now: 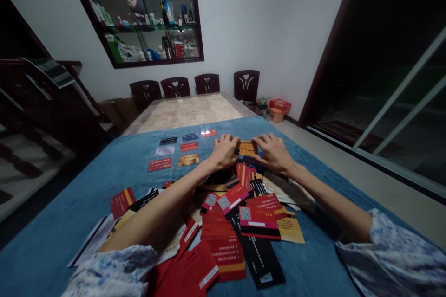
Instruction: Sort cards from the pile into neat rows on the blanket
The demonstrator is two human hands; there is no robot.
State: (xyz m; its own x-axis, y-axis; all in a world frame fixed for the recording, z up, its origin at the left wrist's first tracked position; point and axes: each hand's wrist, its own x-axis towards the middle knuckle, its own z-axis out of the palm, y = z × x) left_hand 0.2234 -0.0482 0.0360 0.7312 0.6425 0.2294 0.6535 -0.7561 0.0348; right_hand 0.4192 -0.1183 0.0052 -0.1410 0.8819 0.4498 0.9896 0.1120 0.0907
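Between my two hands is a gold card (247,148) with dark print, upright over the far side of a loose pile. My left hand (225,151) has its fingers closed at the card's left edge. My right hand (273,152) grips the right edge between thumb and fingers. Below them lies a heap of red card sleeves (223,246), black sleeves (261,255) and yellow ones, several with QR codes. Left of my hands, several cards lie apart in rows, among them a gold card (188,160), a red card (160,164) and a black card (168,141).
A blue cloth (87,195) covers the near part of the table, and the bare marbled top (195,109) shows beyond it. Dark chairs (246,84) stand by the far wall. An orange bucket (277,114) sits on the floor at the far right.
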